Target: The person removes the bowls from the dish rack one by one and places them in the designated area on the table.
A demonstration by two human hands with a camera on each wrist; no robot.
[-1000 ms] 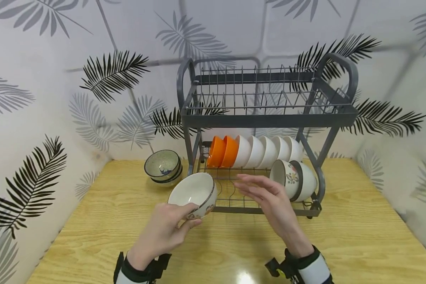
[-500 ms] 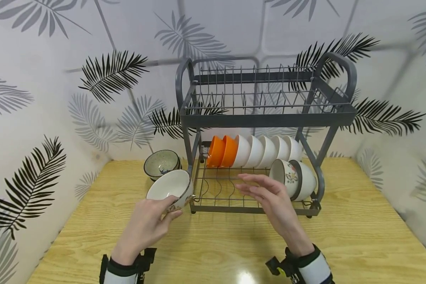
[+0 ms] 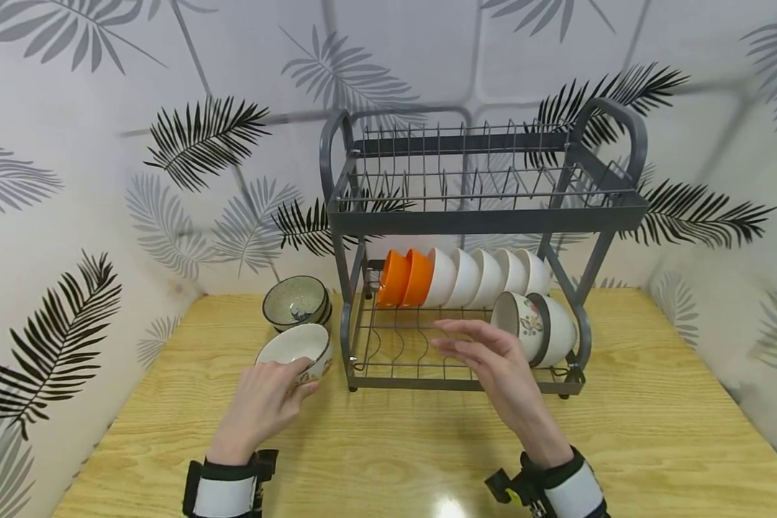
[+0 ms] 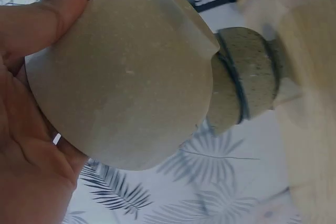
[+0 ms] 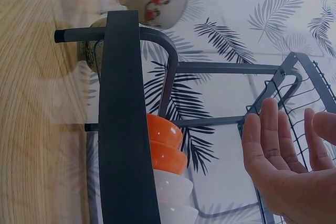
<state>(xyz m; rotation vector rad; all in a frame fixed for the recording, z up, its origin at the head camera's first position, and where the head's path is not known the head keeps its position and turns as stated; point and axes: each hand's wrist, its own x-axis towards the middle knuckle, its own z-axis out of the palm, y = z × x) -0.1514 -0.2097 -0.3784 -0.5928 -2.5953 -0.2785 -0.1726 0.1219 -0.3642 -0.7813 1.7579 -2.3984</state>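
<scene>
My left hand (image 3: 255,409) pinches the near side of a white bowl (image 3: 293,345) with a dark rim and a flower pattern. The bowl is just in front of two stacked green-grey bowls (image 3: 294,301) at the rack's left; in the left wrist view its plain underside (image 4: 123,82) overlaps that stack (image 4: 249,74). My right hand (image 3: 495,370) hovers with relaxed, spread fingers before the rack's lower tier, holding nothing. Beside its fingertips, a flowered bowl (image 3: 529,327) nests against another white bowl (image 3: 560,334) with a dark rim, both on their sides.
The grey two-tier dish rack (image 3: 485,221) stands at the back of the wooden table (image 3: 388,446). Two orange bowls (image 3: 395,279) and several white bowls (image 3: 466,279) lean in a row at the back of its lower tier. A leaf-patterned wall (image 3: 233,57) rises behind.
My left hand has carried the flowered bowl left, away from the rack's front, and then slightly lower, close to the green-grey stack. The right hand has stayed in place.
</scene>
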